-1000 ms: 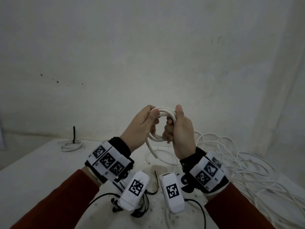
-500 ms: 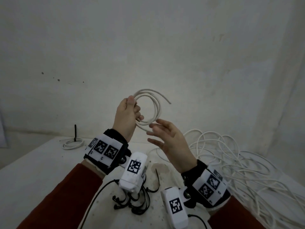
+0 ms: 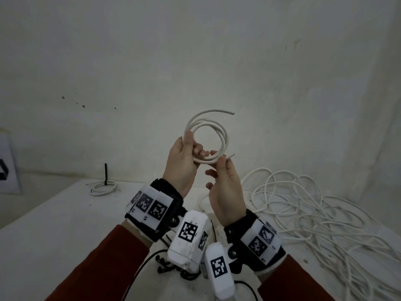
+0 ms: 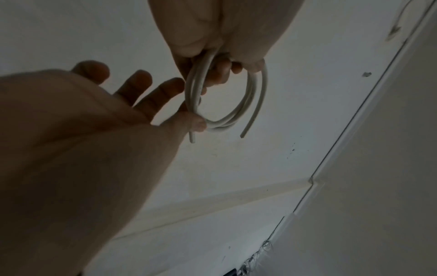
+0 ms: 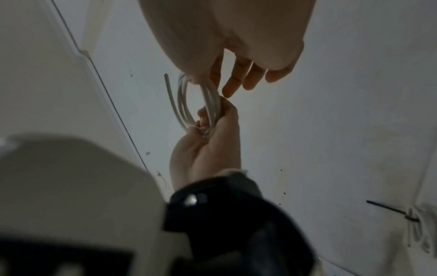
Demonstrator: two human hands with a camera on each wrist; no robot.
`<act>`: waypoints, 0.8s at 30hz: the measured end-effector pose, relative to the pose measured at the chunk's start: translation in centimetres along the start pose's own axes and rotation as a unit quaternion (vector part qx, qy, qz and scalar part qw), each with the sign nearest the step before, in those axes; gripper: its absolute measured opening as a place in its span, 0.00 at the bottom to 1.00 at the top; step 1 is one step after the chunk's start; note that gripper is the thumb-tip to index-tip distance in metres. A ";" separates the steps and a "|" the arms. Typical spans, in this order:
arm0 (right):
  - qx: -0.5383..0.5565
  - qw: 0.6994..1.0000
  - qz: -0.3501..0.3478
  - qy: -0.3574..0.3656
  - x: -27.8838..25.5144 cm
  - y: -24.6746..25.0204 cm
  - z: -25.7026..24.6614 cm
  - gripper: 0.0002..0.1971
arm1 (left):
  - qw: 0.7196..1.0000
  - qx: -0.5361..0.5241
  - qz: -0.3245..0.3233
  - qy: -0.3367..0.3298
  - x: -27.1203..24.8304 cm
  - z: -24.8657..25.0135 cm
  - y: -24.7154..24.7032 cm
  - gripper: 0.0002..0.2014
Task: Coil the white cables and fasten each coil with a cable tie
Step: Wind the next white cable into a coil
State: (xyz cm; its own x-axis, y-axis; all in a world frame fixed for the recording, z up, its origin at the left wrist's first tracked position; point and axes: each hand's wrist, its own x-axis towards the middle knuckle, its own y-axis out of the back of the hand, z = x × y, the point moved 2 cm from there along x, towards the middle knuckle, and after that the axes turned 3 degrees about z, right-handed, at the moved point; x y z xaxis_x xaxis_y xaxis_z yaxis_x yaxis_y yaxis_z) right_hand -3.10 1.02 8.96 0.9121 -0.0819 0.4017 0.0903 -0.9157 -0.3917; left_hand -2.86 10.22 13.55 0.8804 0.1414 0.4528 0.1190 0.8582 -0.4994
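Observation:
A small coil of white cable (image 3: 226,141) is held up in front of the wall, both cut ends sticking free. My left hand (image 3: 182,157) grips the coil's left side, thumb on top and fingers curled through the loop. My right hand (image 3: 223,187) is just below it and pinches the bottom strands near one end between thumb and forefinger, the other fingers spread. The left wrist view shows the coil (image 4: 222,124) hanging from the left hand (image 4: 212,33) with the right hand (image 4: 82,130) beside it. In the right wrist view the coil (image 5: 211,100) runs between both hands.
A finished coil with an upright black cable tie (image 3: 104,187) lies at the far left of the white table (image 3: 54,224). A large tangle of loose white cables (image 3: 314,213) covers the table's right side. Black cable ties (image 3: 171,266) lie under my wrists.
The left hand has lifted the coil higher. The right hand let go and opened half a second ago, and now pinches the coil's lower strands again.

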 end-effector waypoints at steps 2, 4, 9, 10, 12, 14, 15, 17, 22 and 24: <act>0.008 0.999 0.020 -0.024 0.2 0.3 0.3 0.14 | 0.998 0.047 -0.031 0.003 -0.9 -0.3 0.4 0.16; -0.001 0.999 0.037 -0.024 0.3 0.8 0.4 0.16 | 0.991 0.126 -0.049 0.003 -1.5 -0.8 1.2 0.17; -0.112 0.992 0.049 0.036 0.3 1.6 0.0 0.17 | 0.980 0.186 -0.025 0.058 -1.7 -1.9 3.6 0.13; -0.122 0.991 0.046 0.038 0.4 1.8 -0.1 0.18 | 0.987 0.144 -0.023 0.074 -1.7 -1.9 3.7 0.11; -0.150 0.987 0.034 0.041 0.6 2.3 0.0 0.19 | 0.993 0.071 -0.023 0.095 -1.8 -1.7 3.9 0.11; -0.171 0.984 0.015 0.046 0.4 2.5 0.2 0.20 | 0.994 0.032 -0.017 0.107 -1.8 -1.7 4.0 0.12; -0.172 0.984 0.006 0.046 0.3 2.5 0.3 0.20 | 0.993 0.016 -0.013 0.113 -1.8 -1.8 4.0 0.12; -0.169 0.984 0.000 0.048 0.0 2.5 0.5 0.19 | 0.991 -0.014 0.001 0.131 -1.8 -1.9 3.9 0.16; -0.118 0.993 -0.004 0.027 -0.2 2.2 1.2 0.20 | 0.984 -0.027 0.027 0.174 -1.7 -2.9 4.0 0.20; -0.036 0.999 0.007 0.004 -0.3 2.1 1.2 0.15 | 0.984 -0.034 0.038 0.173 -1.6 -3.2 4.1 0.17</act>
State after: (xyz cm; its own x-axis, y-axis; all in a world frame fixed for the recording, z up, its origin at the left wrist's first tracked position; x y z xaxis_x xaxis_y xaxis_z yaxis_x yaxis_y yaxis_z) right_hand -2.70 -0.42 6.96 0.9094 -0.0974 0.4044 0.0489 -0.9404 -0.3365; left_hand -2.30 11.97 8.45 0.9901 0.0175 0.1395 0.0668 0.8143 -0.5765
